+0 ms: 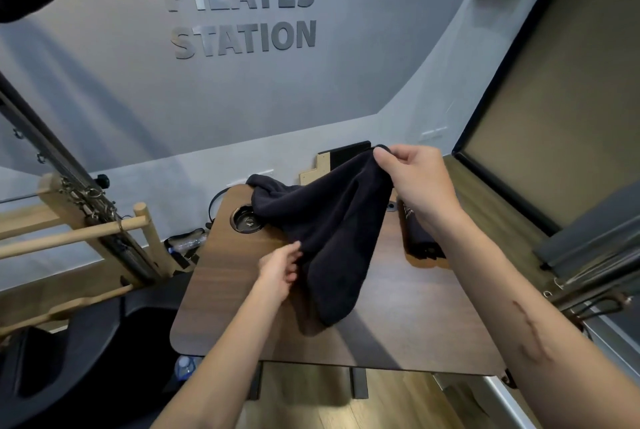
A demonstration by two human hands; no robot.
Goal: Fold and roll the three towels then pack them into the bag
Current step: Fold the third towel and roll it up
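That towel (332, 220) you've got lifted is plain black, no pattern on it at all. Under it the table (398, 317) is dark walnut brown with a streaky wood grain. Off to the right of the towel there's a black bag (417, 238) with a tiny bit of pale print on it. Behind the towel, the wall (346, 89) is a flat pale grey-blue with darker grey lettering (242, 14). Floor (311, 411) below the table is a light tan wood.

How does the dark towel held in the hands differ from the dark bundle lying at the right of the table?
The held towel hangs loose and unfolded, lifted by the right hand and touched by the left hand; the bundle lies compact on the table, untouched. The towel looks plain; the bundle shows small pale marks. Both are dark fabric.
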